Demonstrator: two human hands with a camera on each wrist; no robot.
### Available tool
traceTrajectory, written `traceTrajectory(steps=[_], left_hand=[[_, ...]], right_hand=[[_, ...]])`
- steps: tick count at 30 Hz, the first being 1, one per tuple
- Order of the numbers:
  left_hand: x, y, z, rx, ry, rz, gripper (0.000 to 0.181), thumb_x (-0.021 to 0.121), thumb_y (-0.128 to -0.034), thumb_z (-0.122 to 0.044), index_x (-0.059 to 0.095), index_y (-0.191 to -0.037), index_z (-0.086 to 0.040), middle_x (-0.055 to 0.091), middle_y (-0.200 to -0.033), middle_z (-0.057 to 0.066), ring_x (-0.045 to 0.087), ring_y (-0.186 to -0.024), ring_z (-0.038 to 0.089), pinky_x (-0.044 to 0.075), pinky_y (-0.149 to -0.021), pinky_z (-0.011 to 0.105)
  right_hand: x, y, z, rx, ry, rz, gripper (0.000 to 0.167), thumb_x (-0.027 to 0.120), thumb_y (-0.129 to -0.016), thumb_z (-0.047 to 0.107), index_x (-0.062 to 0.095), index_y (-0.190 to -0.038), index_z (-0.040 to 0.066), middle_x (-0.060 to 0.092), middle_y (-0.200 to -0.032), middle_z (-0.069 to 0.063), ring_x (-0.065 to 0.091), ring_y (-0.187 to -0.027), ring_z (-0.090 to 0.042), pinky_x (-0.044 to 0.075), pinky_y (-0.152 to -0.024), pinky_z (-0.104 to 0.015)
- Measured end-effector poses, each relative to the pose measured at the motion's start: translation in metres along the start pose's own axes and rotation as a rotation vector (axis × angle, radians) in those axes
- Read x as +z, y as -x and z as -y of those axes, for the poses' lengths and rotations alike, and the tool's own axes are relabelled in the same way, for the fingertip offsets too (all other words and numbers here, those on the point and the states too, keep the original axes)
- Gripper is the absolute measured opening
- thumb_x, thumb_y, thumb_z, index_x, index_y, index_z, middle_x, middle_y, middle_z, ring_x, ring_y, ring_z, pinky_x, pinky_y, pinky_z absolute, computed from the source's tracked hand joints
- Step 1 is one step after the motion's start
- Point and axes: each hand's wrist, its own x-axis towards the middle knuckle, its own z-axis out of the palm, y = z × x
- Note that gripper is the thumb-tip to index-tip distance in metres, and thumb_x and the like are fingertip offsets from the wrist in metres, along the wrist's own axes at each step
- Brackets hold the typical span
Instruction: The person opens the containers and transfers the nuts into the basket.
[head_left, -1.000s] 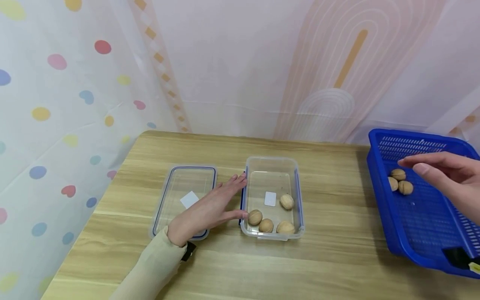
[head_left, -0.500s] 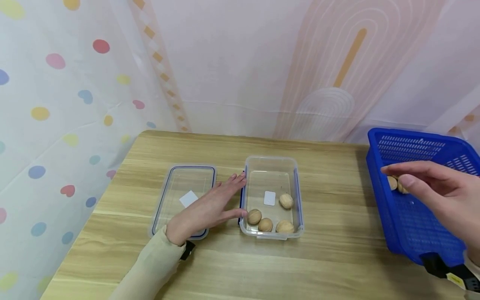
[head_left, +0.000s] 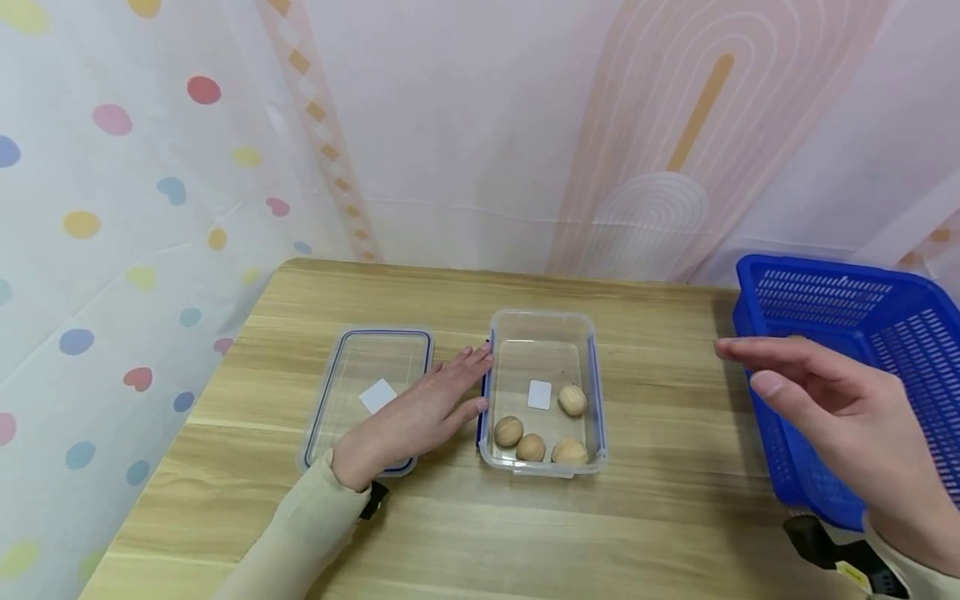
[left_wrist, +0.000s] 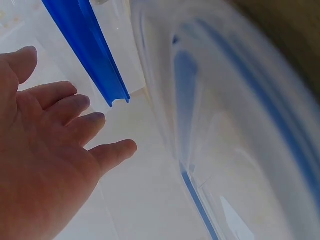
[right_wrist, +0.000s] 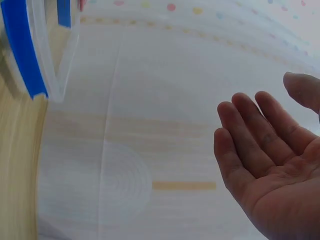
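Observation:
A clear box [head_left: 542, 358] with blue side clips stands mid-table, holding several walnuts [head_left: 572, 401] toward its near end. My left hand [head_left: 420, 414] has its fingers spread at the box's left side, fingertips at the blue clip [left_wrist: 90, 50]; the left wrist view shows its palm [left_wrist: 45, 150] with nothing in it. My right hand [head_left: 847, 408] is held above the left edge of a blue basket [head_left: 780, 467], fingers extended. In the right wrist view the right hand [right_wrist: 270, 155] is empty-palmed. It hides most of the walnuts in the basket.
Left of the box lies a clear lid [head_left: 367, 358] with a blue seal and a white label, partly under my left forearm. The wooden table [head_left: 525, 542] ends at the back against a patterned cloth [head_left: 480, 133].
My right hand has moved left, from over the basket's inside to its left edge, and now covers the walnuts there. My left thumb has drawn up closer to its fingers.

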Motion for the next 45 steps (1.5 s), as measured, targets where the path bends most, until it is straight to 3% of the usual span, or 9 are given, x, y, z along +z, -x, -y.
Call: traceTrajectory(steps=[6, 10, 14, 23, 27, 31, 37, 45], left_hand=[[0.002, -0.001, -0.001, -0.005, -0.015, 0.005, 0.062, 0.048, -0.1115, -0.034, 0.029, -0.163, -0.006, 0.019, -0.171, 0.008, 0.019, -0.156, 0.032, 0.022, -0.120, 0.066], [0.004, -0.001, -0.002, -0.003, -0.026, 0.012, 0.061, 0.048, -0.1116, -0.033, 0.030, -0.162, -0.003, 0.018, -0.171, 0.009, 0.019, -0.157, 0.032, 0.022, -0.120, 0.067], [0.006, -0.001, -0.003, -0.011, -0.035, 0.034, 0.061, 0.047, -0.1119, -0.032, 0.028, -0.162, -0.002, 0.016, -0.172, 0.009, 0.017, -0.157, 0.031, 0.022, -0.120, 0.066], [0.004, -0.003, -0.006, 0.001, -0.047, 0.035, 0.061, 0.048, -0.1115, -0.031, 0.031, -0.161, 0.000, 0.017, -0.171, 0.010, 0.017, -0.157, 0.031, 0.023, -0.120, 0.066], [0.003, -0.003, -0.005, -0.004, -0.043, 0.032, 0.061, 0.049, -0.1111, -0.032, 0.031, -0.161, -0.001, 0.018, -0.171, 0.010, 0.018, -0.157, 0.031, 0.023, -0.120, 0.066], [0.003, -0.003, -0.003, -0.004, -0.035, 0.026, 0.061, 0.050, -0.1109, -0.032, 0.032, -0.161, -0.002, 0.018, -0.171, 0.009, 0.018, -0.157, 0.030, 0.023, -0.120, 0.065], [0.003, -0.003, -0.001, -0.010, -0.023, 0.021, 0.061, 0.050, -0.1110, -0.034, 0.032, -0.161, -0.003, 0.018, -0.171, 0.007, 0.018, -0.157, 0.028, 0.024, -0.121, 0.064], [0.001, 0.000, -0.002, -0.022, -0.018, 0.025, 0.061, 0.050, -0.1110, -0.033, 0.032, -0.162, -0.004, 0.017, -0.172, 0.006, 0.018, -0.157, 0.028, 0.024, -0.121, 0.064]], right_hand=[[0.017, -0.002, 0.005, -0.088, -0.114, 0.048, 0.035, 0.058, -0.099, -0.013, 0.067, -0.131, -0.002, 0.069, -0.135, -0.005, 0.065, -0.121, -0.009, 0.051, -0.092, -0.012], [0.033, -0.004, 0.005, -0.088, -0.190, 0.100, 0.035, 0.058, -0.100, -0.011, 0.067, -0.132, -0.001, 0.068, -0.136, -0.006, 0.066, -0.119, -0.011, 0.055, -0.089, -0.016], [0.052, -0.006, 0.006, -0.039, -0.186, 0.144, 0.033, 0.061, -0.102, -0.003, 0.070, -0.132, 0.009, 0.069, -0.134, -0.001, 0.067, -0.118, -0.010, 0.057, -0.086, -0.020], [0.093, -0.014, 0.001, -0.071, -0.163, 0.249, 0.036, 0.068, -0.100, 0.007, 0.071, -0.133, 0.021, 0.069, -0.135, 0.006, 0.060, -0.129, -0.009, 0.045, -0.105, -0.018], [0.106, -0.019, -0.004, -0.030, -0.136, 0.320, 0.034, 0.068, -0.102, 0.018, 0.070, -0.136, 0.024, 0.067, -0.136, 0.008, 0.058, -0.132, -0.015, 0.048, -0.109, -0.038], [0.119, -0.024, -0.006, -0.040, -0.116, 0.369, 0.036, 0.071, -0.100, 0.024, 0.069, -0.137, 0.023, 0.067, -0.136, 0.008, 0.058, -0.132, -0.020, 0.047, -0.107, -0.055], [0.136, -0.034, -0.006, -0.095, -0.092, 0.422, 0.042, 0.076, -0.097, 0.029, 0.069, -0.137, 0.019, 0.067, -0.137, 0.007, 0.058, -0.131, -0.018, 0.047, -0.108, -0.051], [0.157, -0.043, -0.009, -0.081, -0.052, 0.502, 0.048, 0.076, -0.096, 0.039, 0.067, -0.138, 0.017, 0.065, -0.141, -0.001, 0.061, -0.129, -0.028, 0.049, -0.106, -0.054]])
